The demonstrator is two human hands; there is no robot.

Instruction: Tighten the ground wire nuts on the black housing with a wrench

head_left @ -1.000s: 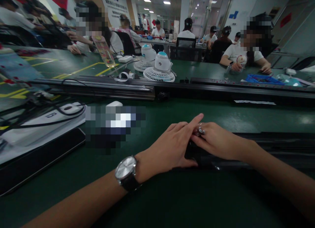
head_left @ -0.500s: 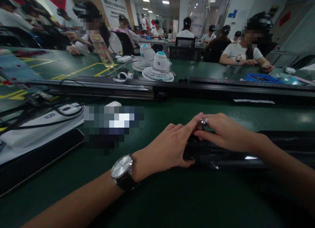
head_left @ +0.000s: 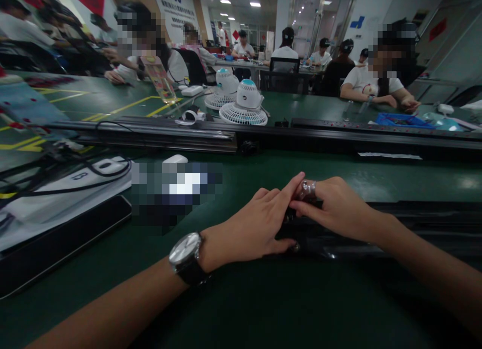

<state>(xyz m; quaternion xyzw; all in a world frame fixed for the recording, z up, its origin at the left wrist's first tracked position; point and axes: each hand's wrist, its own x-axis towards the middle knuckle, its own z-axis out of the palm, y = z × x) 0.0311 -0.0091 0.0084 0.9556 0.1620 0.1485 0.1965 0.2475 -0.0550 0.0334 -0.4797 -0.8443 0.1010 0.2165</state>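
While the left hand [head_left: 259, 221] sits with its thumb spread well apart from its fingers, the left end of a glossy black rail [head_left: 331, 245] lies beneath it; from here I can't tell whether it is gripped. Thumb and forefinger nearly together, the right hand [head_left: 335, 208] works beside the left forefinger's tip, at a shiny piece [head_left: 309, 188], any pinch hidden. Outward, the rail's long axis runs under the right forearm [head_left: 425, 253] toward the bench's [head_left: 263, 304] right side, the left hand nearer its end.
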